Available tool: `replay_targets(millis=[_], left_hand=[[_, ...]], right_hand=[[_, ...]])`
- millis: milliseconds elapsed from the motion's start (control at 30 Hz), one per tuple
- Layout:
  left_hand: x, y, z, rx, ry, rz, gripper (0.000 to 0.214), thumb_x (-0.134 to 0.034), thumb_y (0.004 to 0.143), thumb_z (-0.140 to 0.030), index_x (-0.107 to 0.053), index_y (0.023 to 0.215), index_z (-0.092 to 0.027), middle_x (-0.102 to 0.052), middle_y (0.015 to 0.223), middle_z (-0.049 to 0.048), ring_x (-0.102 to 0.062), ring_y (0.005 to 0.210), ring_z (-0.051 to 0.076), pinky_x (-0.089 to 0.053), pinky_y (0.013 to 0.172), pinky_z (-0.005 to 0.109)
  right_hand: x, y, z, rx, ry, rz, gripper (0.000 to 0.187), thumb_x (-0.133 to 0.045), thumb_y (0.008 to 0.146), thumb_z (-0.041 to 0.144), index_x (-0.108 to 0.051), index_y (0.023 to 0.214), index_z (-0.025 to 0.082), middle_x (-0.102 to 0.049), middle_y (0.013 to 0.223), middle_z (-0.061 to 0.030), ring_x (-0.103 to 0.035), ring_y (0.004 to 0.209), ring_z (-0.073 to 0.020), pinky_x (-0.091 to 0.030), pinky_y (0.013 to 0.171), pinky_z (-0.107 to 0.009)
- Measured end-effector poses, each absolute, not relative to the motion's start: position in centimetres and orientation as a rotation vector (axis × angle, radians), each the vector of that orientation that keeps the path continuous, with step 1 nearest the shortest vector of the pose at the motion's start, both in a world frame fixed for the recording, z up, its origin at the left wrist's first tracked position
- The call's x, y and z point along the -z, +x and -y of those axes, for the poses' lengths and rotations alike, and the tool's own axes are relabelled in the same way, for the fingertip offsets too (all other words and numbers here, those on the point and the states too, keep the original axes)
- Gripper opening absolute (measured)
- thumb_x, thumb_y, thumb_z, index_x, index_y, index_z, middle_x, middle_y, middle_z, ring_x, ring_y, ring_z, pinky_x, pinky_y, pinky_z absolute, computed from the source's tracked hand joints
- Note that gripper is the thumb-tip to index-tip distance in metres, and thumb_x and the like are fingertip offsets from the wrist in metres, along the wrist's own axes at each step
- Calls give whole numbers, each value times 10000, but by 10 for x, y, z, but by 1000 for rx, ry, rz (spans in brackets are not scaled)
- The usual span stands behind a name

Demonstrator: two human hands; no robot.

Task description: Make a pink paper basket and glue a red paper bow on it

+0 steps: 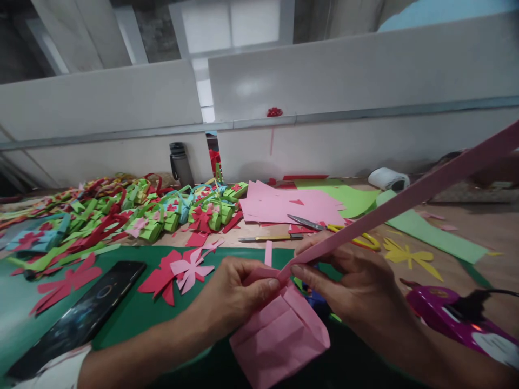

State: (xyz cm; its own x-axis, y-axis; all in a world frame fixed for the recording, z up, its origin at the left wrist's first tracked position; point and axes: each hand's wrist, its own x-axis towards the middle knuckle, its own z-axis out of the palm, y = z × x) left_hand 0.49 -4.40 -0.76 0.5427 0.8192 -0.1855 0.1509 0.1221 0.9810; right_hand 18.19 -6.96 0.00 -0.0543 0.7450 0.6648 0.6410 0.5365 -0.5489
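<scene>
A folded pink paper bag (279,346) hangs tilted below my two hands, above the dark green mat. My left hand (243,289) pinches its upper edge between thumb and fingers. A long pink paper strip (385,213) runs from the bag's top edge up to the far right. My right hand (344,281) grips this strip near its lower end, close to my left fingertips. Where strip and bag meet, the fingers partly cover the join. Beyond the hands lie a yellow-handled pair of scissors (360,237) and a craft knife (270,237).
Small finished paper bags (170,213) pile up at the back left. A phone (81,319) and paper flowers (164,275) lie on the left. Pink sheets (287,202), a bottle (180,165) and a white roll (388,178) stand behind. A purple corded tool (450,319) is at right.
</scene>
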Motion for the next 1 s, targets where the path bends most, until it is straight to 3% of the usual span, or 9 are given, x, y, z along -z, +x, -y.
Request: replay_targets(millis=[400,533,633,800,1000], left_hand=[[1,8,47,-627,1396,-961,243,-662,693,-344,-716,741,-112,-399,502,-58,-253,472,61,-184,464,221],[-3,10,49,-615,1349,-973,185,-652,689,-297,-668,620,-127,-372,470,-66,-242,453,55,-179,455,219],[-7,11,51,-621,1341,-995,193,-630,692,-247,-618,534,-137,-322,429,-79,-219,434,50,-190,448,213],[-10,14,52,-637,1340,-1022,143,-597,700,-205,-675,607,-129,-368,437,-73,-241,427,48,-209,442,204],[-2,15,51,-658,1424,-1006,157,-595,709,-239,-695,664,-126,-475,512,-45,-336,455,59,-258,454,200]], right_hand=[[0,182,72,-109,-1189,1744,15,-675,733,245,-666,727,256,-698,755,2,-647,709,-200,-506,711,-332],[-3,180,75,-400,-1290,1671,46,-665,734,273,-677,763,240,-707,800,-2,-659,763,-194,-513,721,-303],[-8,180,75,-724,-1338,1635,99,-616,748,266,-668,808,207,-699,764,-13,-660,719,-191,-518,625,-277],[-12,181,70,-1011,-1336,1631,99,-604,713,248,-666,717,171,-684,708,-32,-645,683,-202,-518,593,-278],[-10,177,72,-1099,-1334,1602,96,-589,682,232,-664,661,176,-678,679,-27,-628,638,-182,-493,555,-254]])
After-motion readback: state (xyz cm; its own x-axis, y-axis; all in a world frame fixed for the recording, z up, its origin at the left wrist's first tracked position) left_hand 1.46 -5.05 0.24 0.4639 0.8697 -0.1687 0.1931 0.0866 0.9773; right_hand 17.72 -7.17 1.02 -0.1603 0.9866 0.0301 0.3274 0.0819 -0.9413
